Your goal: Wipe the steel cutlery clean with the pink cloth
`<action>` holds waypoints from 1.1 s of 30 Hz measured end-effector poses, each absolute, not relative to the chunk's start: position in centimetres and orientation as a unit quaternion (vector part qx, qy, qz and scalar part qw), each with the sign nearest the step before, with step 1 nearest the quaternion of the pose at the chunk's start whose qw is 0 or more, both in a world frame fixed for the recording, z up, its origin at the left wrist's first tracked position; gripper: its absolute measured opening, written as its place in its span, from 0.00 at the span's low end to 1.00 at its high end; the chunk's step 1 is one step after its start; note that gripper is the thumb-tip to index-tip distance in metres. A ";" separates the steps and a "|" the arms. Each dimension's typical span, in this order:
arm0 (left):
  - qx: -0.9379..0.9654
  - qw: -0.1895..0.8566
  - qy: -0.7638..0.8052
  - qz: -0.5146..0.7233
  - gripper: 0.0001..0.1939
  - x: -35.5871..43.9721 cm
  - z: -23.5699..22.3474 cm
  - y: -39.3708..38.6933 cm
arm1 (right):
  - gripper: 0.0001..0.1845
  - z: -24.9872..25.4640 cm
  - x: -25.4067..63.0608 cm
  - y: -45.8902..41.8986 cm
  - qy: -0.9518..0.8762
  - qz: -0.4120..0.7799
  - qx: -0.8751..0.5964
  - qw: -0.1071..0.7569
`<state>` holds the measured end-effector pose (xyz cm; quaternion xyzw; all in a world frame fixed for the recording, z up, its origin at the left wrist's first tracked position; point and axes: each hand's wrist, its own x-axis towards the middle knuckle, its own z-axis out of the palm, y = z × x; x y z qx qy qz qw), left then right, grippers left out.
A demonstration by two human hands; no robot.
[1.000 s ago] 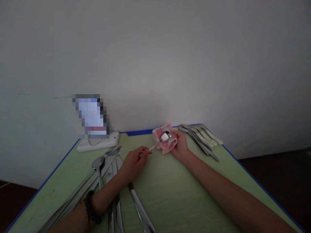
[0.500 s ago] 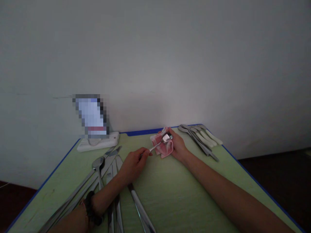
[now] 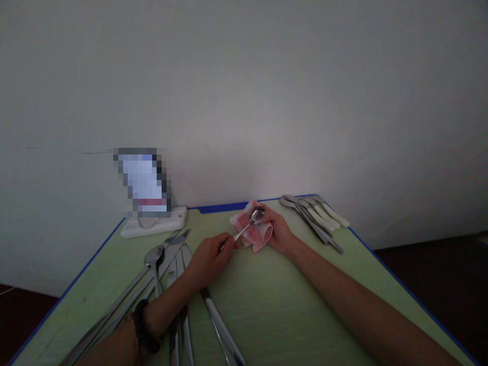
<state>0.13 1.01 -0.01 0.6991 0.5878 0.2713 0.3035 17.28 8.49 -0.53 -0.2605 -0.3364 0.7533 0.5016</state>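
Observation:
My left hand (image 3: 213, 256) is closed round the handle of a shiny metal spoon (image 3: 256, 215), whose bowl points away to the right. Under and behind that bowl lies a pink and white checked cloth (image 3: 241, 219), held by my right hand (image 3: 281, 233). The fingers of the right hand are mostly hidden behind the cloth, with the thumb side near the spoon bowl. Both hands are above the far middle of the green table (image 3: 274, 305).
Several metal knives (image 3: 219, 325) and a larger spoon (image 3: 154, 256) lie at the left, partly under my left forearm. Forks and spoons, some with cream handles (image 3: 324, 216), lie at the far right. A blurred phone (image 3: 143, 183) stands on a white base (image 3: 156, 223) near the wall.
My right hand and the cloth have shifted a little left and down round the spoon bowl, and the cloth's folds have changed. The left hand has kept its hold on the spoon.

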 end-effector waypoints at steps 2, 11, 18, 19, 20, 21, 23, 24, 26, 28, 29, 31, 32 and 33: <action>0.693 0.312 0.588 0.277 0.19 0.1 0.0 1.0 | 0.19 -0.5 17.3 8.1 -0.357 0.742 -0.277 0.495; 0.673 0.306 0.577 0.346 0.18 0.1 0.1 1.2 | 0.20 -1.2 17.2 8.4 -0.431 0.759 -0.249 0.420; 0.619 0.379 0.578 0.372 0.20 0.0 0.0 1.3 | 0.14 -0.7 17.5 9.1 -0.310 0.784 -0.212 0.494; 0.615 0.383 0.579 0.375 0.20 0.0 0.0 1.4 | 0.10 -0.7 17.7 9.3 -0.290 0.789 -0.202 0.502; 0.613 0.383 0.580 0.377 0.19 0.0 0.0 1.4 | 0.08 -0.6 17.9 9.4 -0.273 0.795 -0.195 0.506; 0.610 0.383 0.581 0.378 0.19 0.0 0.0 1.4 | 0.09 -0.6 18.0 9.6 -0.262 0.800 -0.190 0.506; 0.606 0.382 0.585 0.380 0.20 0.0 -0.1 1.4 | 0.11 -0.7 18.1 9.8 -0.249 0.807 -0.193 0.499; 0.606 0.379 0.587 0.380 0.20 0.0 -0.1 1.4 | 0.11 -0.7 18.1 9.8 -0.245 0.809 -0.199 0.496; 0.612 0.369 0.590 0.376 0.20 0.0 -0.1 1.4 | 0.10 -0.8 17.9 9.7 -0.244 0.810 -0.214 0.488; 0.629 0.350 0.591 0.365 0.20 0.0 0.0 1.3 | 0.11 -0.7 17.5 9.4 -0.256 0.818 -0.220 0.465; 0.638 0.340 0.591 0.358 0.20 0.0 0.0 1.3 | 0.12 -0.6 17.4 9.1 -0.268 0.825 -0.216 0.448; 0.657 0.322 0.589 0.345 0.20 0.1 0.0 1.3 | 0.15 -0.4 17.2 8.7 -0.298 0.833 -0.201 0.421; 0.664 0.315 0.587 0.341 0.20 0.1 0.1 1.2 | 0.14 -0.4 17.2 8.5 -0.315 0.832 -0.195 0.413; 0.668 0.310 0.586 0.338 0.20 0.1 0.1 1.2 | 0.12 -0.5 17.1 8.3 -0.333 0.827 -0.191 0.411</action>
